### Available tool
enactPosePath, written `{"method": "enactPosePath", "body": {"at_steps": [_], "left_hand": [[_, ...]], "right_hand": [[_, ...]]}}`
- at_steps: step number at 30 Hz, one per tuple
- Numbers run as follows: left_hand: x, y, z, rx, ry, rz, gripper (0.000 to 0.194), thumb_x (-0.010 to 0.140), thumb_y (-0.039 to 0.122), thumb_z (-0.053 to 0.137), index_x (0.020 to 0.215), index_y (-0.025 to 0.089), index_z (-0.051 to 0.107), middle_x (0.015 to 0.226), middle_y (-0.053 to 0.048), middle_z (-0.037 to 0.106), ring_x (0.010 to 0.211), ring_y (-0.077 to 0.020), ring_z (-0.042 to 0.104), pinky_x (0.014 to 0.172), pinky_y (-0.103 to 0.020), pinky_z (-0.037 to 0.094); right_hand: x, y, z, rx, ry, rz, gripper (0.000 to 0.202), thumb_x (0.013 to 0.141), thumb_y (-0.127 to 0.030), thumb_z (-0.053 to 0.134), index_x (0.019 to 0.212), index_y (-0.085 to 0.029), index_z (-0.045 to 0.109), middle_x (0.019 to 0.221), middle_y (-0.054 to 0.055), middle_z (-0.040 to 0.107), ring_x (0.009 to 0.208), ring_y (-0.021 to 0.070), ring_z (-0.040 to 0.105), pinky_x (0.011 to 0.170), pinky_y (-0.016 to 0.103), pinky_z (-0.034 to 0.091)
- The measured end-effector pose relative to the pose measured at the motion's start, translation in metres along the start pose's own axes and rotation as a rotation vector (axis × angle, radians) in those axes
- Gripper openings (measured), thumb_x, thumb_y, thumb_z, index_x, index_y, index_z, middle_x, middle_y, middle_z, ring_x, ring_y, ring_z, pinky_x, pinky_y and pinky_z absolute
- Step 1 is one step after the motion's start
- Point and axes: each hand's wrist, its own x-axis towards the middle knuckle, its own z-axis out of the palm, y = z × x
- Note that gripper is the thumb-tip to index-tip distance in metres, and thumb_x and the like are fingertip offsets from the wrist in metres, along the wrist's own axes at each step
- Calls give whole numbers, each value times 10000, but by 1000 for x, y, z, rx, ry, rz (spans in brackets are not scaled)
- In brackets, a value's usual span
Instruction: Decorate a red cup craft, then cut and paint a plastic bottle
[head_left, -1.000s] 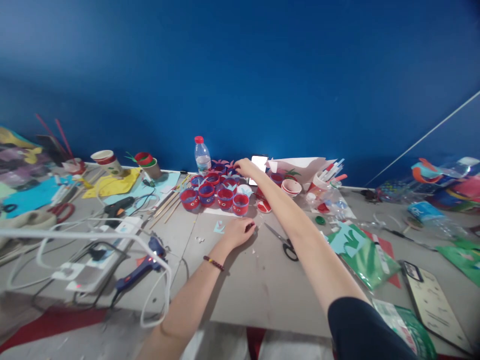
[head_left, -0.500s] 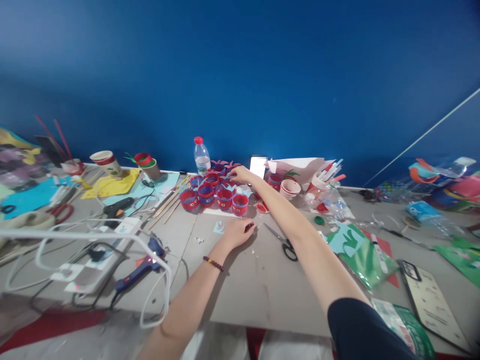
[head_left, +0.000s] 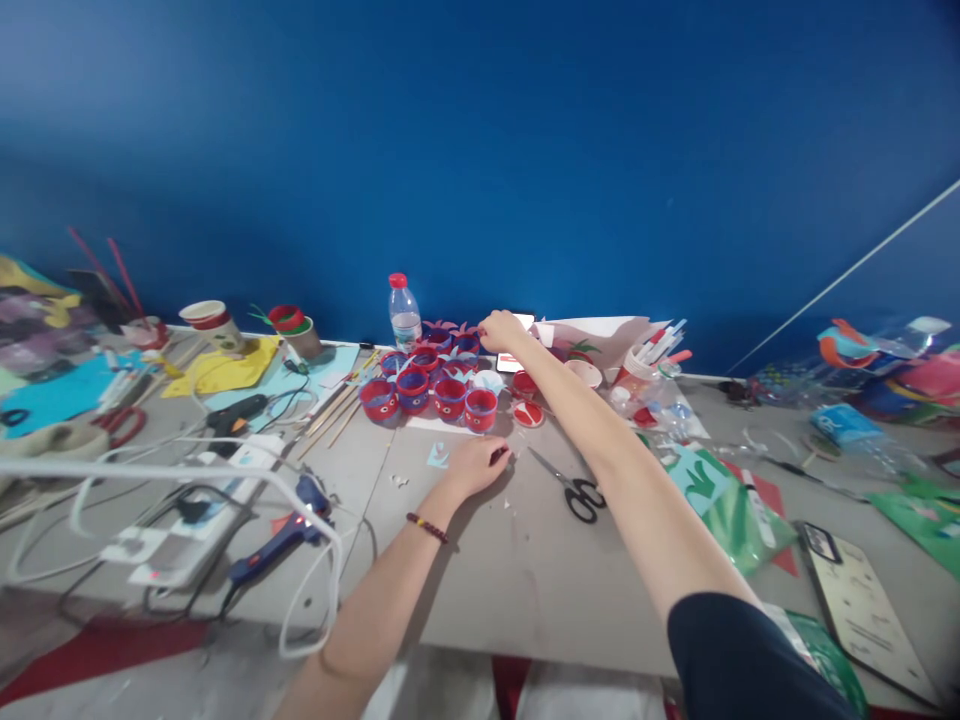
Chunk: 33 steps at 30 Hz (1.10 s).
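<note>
My left hand (head_left: 480,466) rests on the grey table with its fingers curled in; what they hold, if anything, is hidden. A beaded bracelet (head_left: 427,527) circles that wrist. At the back, my right hand (head_left: 505,332) hangs over the rear row, in front of a lit phone (head_left: 507,363), its fingers bent and their tips hard to make out. Beside it stand several red-and-blue paper cups with eye spots, such as the front right cup (head_left: 481,411). Scissors (head_left: 574,490) lie under my right forearm, and a light blue paper scrap (head_left: 438,455) lies by my left hand.
A capped plastic bottle (head_left: 404,315) stands behind the cups. On the left lie wooden sticks (head_left: 337,412), a blue glue gun (head_left: 277,545) and a power strip (head_left: 191,540) with loose cables. A marker cup (head_left: 637,368), green packets and a patterned phone (head_left: 862,605) are on the right.
My right hand has shifted right and slightly up, from above the cups to in front of the lit phone. The scissors show more fully. My left hand stays put.
</note>
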Motion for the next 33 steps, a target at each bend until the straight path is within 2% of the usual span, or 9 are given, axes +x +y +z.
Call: {"method": "enactPosePath", "body": {"at_steps": [7,13,16,20,24,33], "left_hand": [[0,0,0,-12,-6,-3,235,909,308,459,831,212,659,806,-35,685,736,-168,597,665,-274,384],[0,2,-2,-35,0,-12,229,904,299,465,840,208,665,808,-40,688,751,-171,606,693,-277,403],[0,2,-2,-33,-8,-6,224,900,296,469,844,207,667,823,-43,693,764,-172,610,704,-277,407],[0,3,-3,-22,-4,-6,216,894,293,475,839,208,666,821,-41,695,752,-173,606,681,-277,398],[-1,4,-4,-17,-11,-15,234,902,304,464,831,209,666,815,-42,690,749,-175,604,675,-277,394],[0,2,-2,-14,-9,-14,227,904,310,465,848,216,664,830,-41,695,768,-179,610,678,-280,393]], "right_hand": [[-5,-1,10,-172,31,-101,290,857,-134,498,1026,-88,729,1067,183,706,1136,290,511,1002,391,296],[-6,1,23,-256,35,-157,254,848,-162,522,927,-101,754,978,168,730,1065,276,532,1081,418,181],[-3,-1,30,-263,54,-169,256,854,-173,517,950,-113,747,974,159,733,1062,274,543,1093,440,154],[0,-8,36,-247,76,-191,285,870,-120,488,1042,-108,715,1015,166,726,1051,260,566,1038,415,228],[4,-17,38,-232,53,-205,247,868,-97,502,936,-119,738,988,173,730,1016,250,599,914,363,317],[3,-26,29,-217,5,-165,268,859,-56,496,922,-118,749,959,185,738,978,234,651,859,346,338]]}}
